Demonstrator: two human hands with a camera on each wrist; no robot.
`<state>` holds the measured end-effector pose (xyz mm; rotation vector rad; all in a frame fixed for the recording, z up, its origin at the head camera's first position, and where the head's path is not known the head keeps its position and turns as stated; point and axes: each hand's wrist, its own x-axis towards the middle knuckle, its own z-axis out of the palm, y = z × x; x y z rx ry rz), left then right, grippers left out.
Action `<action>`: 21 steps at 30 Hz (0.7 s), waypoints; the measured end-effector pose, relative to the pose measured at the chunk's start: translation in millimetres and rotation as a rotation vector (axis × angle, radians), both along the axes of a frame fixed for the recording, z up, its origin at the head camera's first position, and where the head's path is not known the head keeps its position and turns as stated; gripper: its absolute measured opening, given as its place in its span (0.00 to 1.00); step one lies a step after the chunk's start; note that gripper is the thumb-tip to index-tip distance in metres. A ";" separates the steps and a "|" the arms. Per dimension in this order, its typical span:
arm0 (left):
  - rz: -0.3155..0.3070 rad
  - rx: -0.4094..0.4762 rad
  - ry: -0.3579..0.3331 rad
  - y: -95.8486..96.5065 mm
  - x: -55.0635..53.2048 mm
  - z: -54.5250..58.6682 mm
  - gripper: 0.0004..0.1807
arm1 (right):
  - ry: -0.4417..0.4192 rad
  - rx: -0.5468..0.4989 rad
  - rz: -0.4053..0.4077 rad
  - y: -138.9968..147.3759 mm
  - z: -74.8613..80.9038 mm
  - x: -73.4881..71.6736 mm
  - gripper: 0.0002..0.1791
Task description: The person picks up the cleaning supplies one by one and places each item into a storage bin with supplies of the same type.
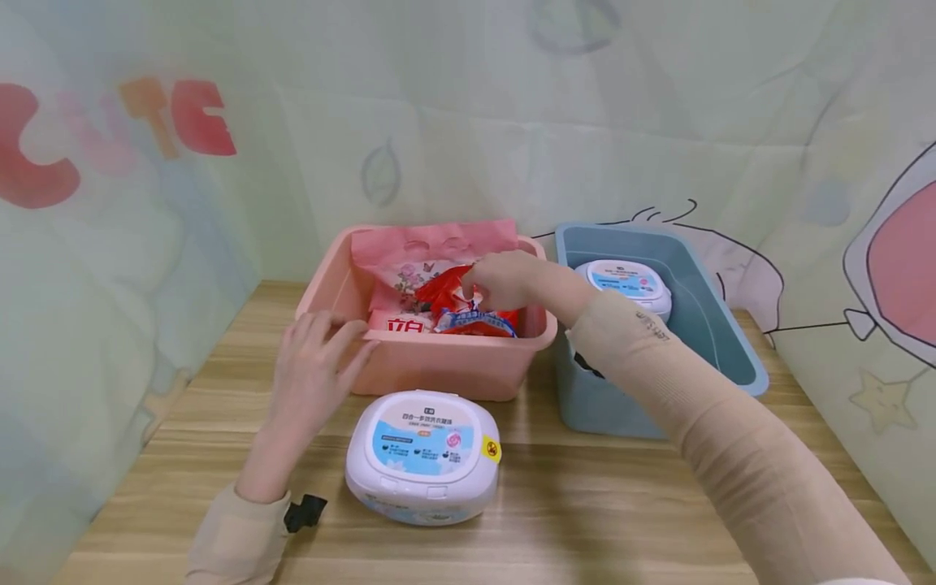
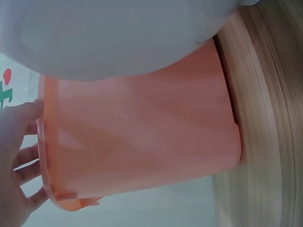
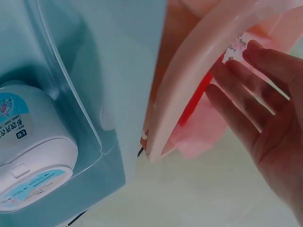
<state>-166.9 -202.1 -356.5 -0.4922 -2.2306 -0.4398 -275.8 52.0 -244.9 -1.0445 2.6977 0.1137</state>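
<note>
A pink bin [image 1: 439, 366] stands at the middle of the table. My left hand [image 1: 314, 366] holds its front left rim, thumb outside and fingers over the edge, as the left wrist view shows. Inside the bin lie a red and blue packet [image 1: 475, 323], a pink floral bag [image 1: 439, 237] and a pack with red lettering [image 1: 405, 325]. Over the red packet reaches my right hand [image 1: 504, 280]; the right wrist view shows its fingers [image 3: 239, 97] extended and apart. Whether they touch the packet is hard to tell.
A white lidded box [image 1: 422, 459] with a blue label sits in front of the pink bin. To the right stands a blue bin [image 1: 731, 349], with a similar white box [image 1: 661, 302] inside. A printed curtain [image 1: 453, 154] hangs behind the wooden table [image 1: 585, 512].
</note>
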 end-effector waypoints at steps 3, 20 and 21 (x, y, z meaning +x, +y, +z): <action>0.005 -0.005 -0.004 0.4 0.5 0.0 0.15 | -0.006 0.009 0.003 2.9 0.8 -0.2 0.19; 0.009 -0.024 0.001 -1.7 -0.3 1.1 0.16 | -0.080 0.003 -0.026 13.4 10.0 12.4 0.21; 0.009 -0.026 0.003 -1.6 -0.4 1.2 0.16 | -0.078 0.000 -0.028 14.4 10.4 13.5 0.21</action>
